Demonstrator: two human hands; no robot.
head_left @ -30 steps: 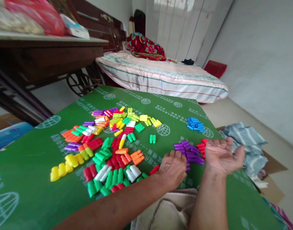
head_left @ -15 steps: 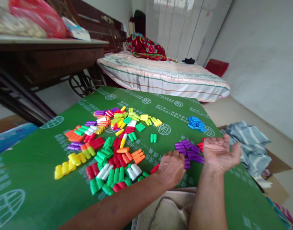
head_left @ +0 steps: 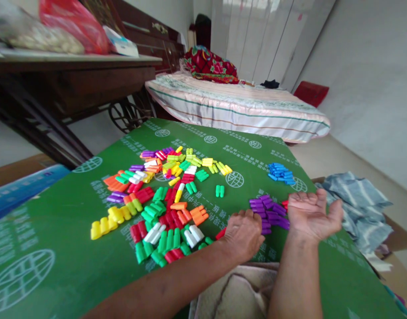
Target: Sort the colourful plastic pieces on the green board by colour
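Observation:
A green board carries a scatter of coloured plastic pieces in red, green, yellow, orange, white and purple. My left hand lies knuckles up with its fingers curled down on the board, beside a red piece and just left of a purple pile. What its fingers hold is hidden. My right hand hovers palm up, fingers apart and holding nothing, over the right edge of the purple pile and a few red pieces. A blue pile sits farther back.
A dark wooden table with bags on top stands at the left. A mattress with a striped cover lies behind the board. Striped cloth lies on the floor at the right. A beige cloth covers my lap.
The view has shifted a little, so everything sits slightly further right. Both hands keep their poses beside the purple pile.

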